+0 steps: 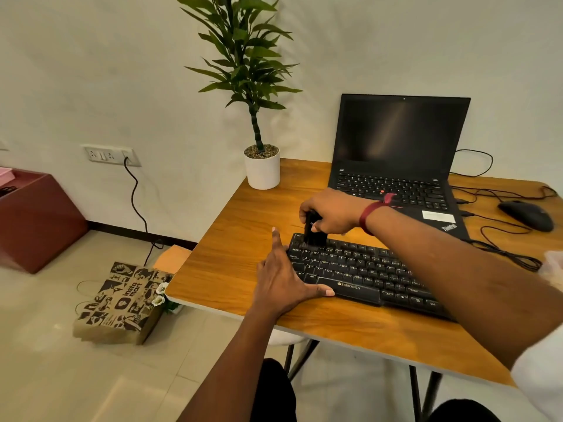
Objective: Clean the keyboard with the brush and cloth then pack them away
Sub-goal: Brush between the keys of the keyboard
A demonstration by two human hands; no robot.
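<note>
A black Zebronics keyboard (362, 271) lies slanted on the wooden table (237, 260). My right hand (330, 211), a red band on its wrist, is shut on a black brush (313, 234) that stands upright with its bristles on the keyboard's far left corner. At the keyboard's left end rests my left hand (281, 277), fingers spread, thumb lying along the front edge near the space bar, holding nothing. No cloth can be made out.
An open black laptop (399, 166) stands behind the keyboard. A black mouse (527, 214) and tangled cables (502, 251) lie at the right. A potted plant (262, 169) occupies the table's far left corner. A printed paper bag (122, 303) sits on the floor.
</note>
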